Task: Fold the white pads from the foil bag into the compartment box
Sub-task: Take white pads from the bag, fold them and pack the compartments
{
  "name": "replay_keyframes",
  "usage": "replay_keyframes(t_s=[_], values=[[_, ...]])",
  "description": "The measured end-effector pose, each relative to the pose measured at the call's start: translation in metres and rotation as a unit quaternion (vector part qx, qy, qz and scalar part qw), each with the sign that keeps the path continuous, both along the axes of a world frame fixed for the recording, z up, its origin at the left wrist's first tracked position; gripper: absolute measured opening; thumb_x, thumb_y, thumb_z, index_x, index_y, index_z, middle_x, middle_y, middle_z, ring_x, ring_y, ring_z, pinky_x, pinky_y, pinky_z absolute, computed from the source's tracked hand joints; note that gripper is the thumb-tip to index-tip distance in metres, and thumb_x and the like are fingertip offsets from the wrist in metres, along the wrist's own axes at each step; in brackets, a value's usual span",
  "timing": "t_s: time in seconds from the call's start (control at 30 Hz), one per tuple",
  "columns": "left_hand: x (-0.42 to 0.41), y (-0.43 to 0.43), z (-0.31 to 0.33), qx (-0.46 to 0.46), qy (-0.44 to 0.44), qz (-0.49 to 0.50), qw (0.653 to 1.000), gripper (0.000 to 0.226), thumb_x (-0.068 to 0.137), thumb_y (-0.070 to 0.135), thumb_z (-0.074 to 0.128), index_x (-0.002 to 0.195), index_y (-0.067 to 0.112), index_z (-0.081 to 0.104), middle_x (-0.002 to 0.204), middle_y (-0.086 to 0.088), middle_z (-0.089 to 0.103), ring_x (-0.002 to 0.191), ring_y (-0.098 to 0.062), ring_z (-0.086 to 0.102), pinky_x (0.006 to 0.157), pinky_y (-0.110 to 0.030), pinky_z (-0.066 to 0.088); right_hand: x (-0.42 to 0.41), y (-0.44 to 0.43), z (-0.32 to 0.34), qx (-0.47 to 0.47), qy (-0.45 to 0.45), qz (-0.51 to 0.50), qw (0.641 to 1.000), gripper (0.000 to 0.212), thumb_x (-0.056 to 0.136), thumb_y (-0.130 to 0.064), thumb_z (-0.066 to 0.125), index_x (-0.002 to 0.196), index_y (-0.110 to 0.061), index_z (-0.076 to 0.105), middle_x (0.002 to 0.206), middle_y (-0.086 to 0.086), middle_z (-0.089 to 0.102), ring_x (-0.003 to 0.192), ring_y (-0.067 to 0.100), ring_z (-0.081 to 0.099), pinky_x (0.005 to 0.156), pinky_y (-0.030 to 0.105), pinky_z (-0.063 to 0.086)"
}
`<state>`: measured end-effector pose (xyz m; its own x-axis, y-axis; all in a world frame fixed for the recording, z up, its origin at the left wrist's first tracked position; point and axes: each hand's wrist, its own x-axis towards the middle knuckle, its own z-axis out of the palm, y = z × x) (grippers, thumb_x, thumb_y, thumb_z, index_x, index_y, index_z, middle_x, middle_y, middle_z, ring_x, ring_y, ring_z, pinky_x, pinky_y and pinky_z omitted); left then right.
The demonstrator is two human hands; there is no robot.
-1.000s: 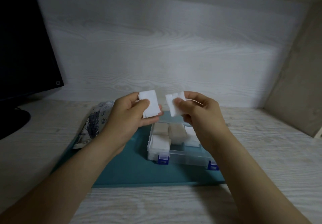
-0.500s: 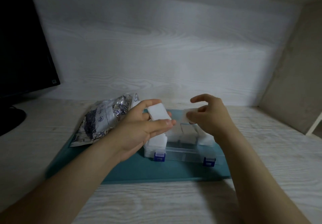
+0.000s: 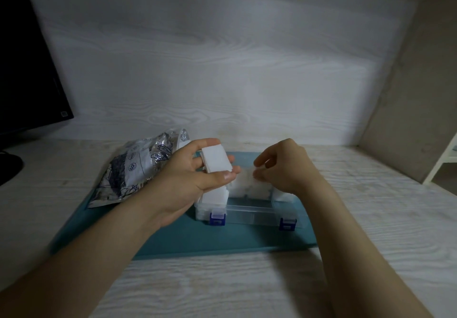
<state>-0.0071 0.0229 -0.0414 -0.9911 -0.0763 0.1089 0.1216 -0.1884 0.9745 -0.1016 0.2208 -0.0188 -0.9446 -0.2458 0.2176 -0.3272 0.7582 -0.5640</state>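
White pads [image 3: 215,163], a small stack, sat pinched by the left hand [image 3: 193,179], thumb against fingers [image 3: 210,142], above the compartment box [image 3: 249,210] toward the counter's [image 3: 371,206] back edge. The right hand [image 3: 284,166] curled its fingers [image 3: 265,160] over a back compartment; blur hid any pinch. Probably placing a pad; next, fold another.

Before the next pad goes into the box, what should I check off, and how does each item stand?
1. Left hand grips the stack of white pads: ok.
2. Right hand pinches a pad: cannot tell, blurred.
3. Compartment box sits open on the teal mat: ok.
4. Free space remains, since the front middle compartment looks bare: ok.
5. Foil bag lies left of the box, partly on the mat: ok.
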Motion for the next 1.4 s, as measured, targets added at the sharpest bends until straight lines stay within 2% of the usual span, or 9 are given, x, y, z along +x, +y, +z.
replay_keyframes(t_s=[0.13,0.27,0.4,0.57,0.67,0.8,1.0,1.2,1.4], values=[[0.0,0.001,0.002,0.036,0.003,-0.006,0.999,0.07,0.078,-0.009,0.079,0.141,0.013,0.055,0.12,-0.016,0.077,0.111,-0.031,0.076,0.095,-0.036,0.061,-0.004,-0.002,-0.005,0.039,0.013,0.009,0.999,0.02,0.084,-0.021,0.088,0.103,-0.021,0.082,0.091,-0.003,0.074,0.087,0.013,0.068,0.081,0.031,0.059],[-0.003,0.0,0.002,0.093,0.0,-0.007,0.996,0.041,0.101,-0.011,0.057,0.139,0.006,0.057,0.118,-0.023,0.075,0.106,-0.039,0.077,0.088,-0.04,0.065,-0.008,-0.006,-0.01,0.07,0.018,-0.011,0.997,0.013,0.083,-0.026,0.089,0.093,-0.03,0.082,0.086,-0.007,0.072,0.097,0.022,0.067,0.099,0.05,0.054],[-0.004,-0.001,0.001,0.081,0.0,-0.007,0.997,0.04,0.104,-0.014,0.048,0.137,0.006,0.059,0.114,-0.022,0.077,0.105,-0.041,0.076,0.085,-0.042,0.065,-0.007,-0.008,-0.009,0.128,0.052,-0.049,0.989,0.008,0.088,-0.043,0.082,0.095,-0.039,0.081,0.112,-0.005,0.07,0.114,0.028,0.056,0.097,0.042,0.041],[-0.004,0.0,0.002,0.082,0.005,-0.017,0.996,0.04,0.105,-0.013,0.047,0.138,0.007,0.058,0.122,-0.027,0.072,0.108,-0.039,0.075,0.086,-0.044,0.065,0.014,-0.016,0.008,-0.117,0.142,0.138,0.973,0.029,0.092,-0.033,0.075,0.12,-0.037,0.074,0.121,-0.023,0.071,0.112,0.0,0.063,0.09,0.019,0.049],[-0.005,-0.001,0.003,0.06,0.011,-0.028,0.998,0.042,0.105,-0.01,0.048,0.143,0.008,0.054,0.125,-0.024,0.072,0.11,-0.038,0.075,0.089,-0.047,0.064,0.032,-0.024,0.01,-0.087,0.138,0.252,0.954,0.054,0.072,-0.026,0.091,0.122,-0.033,0.072,0.125,-0.021,0.069,0.119,-0.002,0.062,0.093,0.007,0.042],[-0.006,-0.003,0.003,0.055,0.012,-0.036,0.998,0.05,0.104,-0.009,0.052,0.15,0.009,0.048,0.132,-0.023,0.07,0.114,-0.039,0.073,0.098,-0.046,0.061,0.03,-0.03,0.005,-0.031,0.183,0.261,0.947,0.062,0.063,-0.023,0.097,0.12,-0.028,0.073,0.129,-0.015,0.069,0.117,0.003,0.065,0.101,0.015,0.048],[-0.007,-0.006,0.001,0.025,0.019,-0.06,0.998,0.064,0.101,-0.009,0.056,0.158,0.012,0.036,0.134,-0.023,0.068,0.12,-0.038,0.07,0.108,-0.051,0.054,0.037,-0.036,0.003,-0.055,0.179,0.275,0.943,0.054,0.069,-0.019,0.095,0.118,-0.023,0.075,0.109,-0.014,0.075,0.096,-0.002,0.066,0.082,0.002,0.044],[-0.004,-0.008,0.006,0.011,0.016,-0.033,0.999,0.06,0.103,-0.016,0.048,0.156,0.012,0.041,0.127,-0.022,0.071,0.11,-0.035,0.075,0.091,-0.043,0.063,0.037,-0.035,0.005,-0.057,0.17,0.283,0.942,0.064,0.073,-0.022,0.091,0.133,-0.027,0.068,0.117,-0.018,0.072,0.107,0.003,0.068,0.092,0.021,0.053],[-0.001,-0.008,0.01,-0.044,0.013,0.001,0.999,0.084,0.098,-0.019,0.054,0.164,0.025,0.027,0.128,-0.02,0.071,0.107,-0.03,0.073,0.092,-0.038,0.062,0.033,-0.033,0.007,-0.186,0.109,0.238,0.947,0.036,0.094,-0.011,0.071,0.128,-0.024,0.071,0.107,-0.012,0.077,0.104,0.003,0.071,0.093,0.033,0.056]])
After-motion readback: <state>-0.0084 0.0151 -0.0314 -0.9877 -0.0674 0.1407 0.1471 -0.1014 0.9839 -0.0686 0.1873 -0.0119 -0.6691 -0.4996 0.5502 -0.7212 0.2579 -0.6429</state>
